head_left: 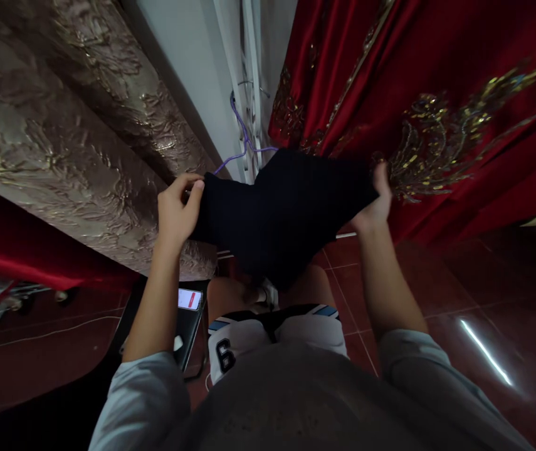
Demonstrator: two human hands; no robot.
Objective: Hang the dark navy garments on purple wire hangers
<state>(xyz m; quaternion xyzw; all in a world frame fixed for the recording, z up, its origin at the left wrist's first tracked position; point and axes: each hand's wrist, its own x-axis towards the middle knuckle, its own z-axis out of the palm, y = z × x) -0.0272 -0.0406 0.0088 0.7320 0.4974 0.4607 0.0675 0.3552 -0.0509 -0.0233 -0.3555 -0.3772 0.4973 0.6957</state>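
Note:
A dark navy garment (277,213) hangs in front of me on a purple hanger (245,134), whose hook is caught on a white metal rack (252,81). At the garment's upper left corner, my left hand (180,203) pinches the cloth between thumb and fingers. On the other side my right hand (377,200) is at the garment's right edge, thumb up and slightly blurred, with its fingers hidden behind the cloth. The garment is spread between both hands, and its lower part hangs over my knees. Its exact kind cannot be made out.
Beige textured fabric (108,125) hangs at left, and a red curtain with gold sequins (437,138) at right. A phone with a lit screen (189,299) lies on a black surface (195,335) by my left leg. The floor is red tile (437,313).

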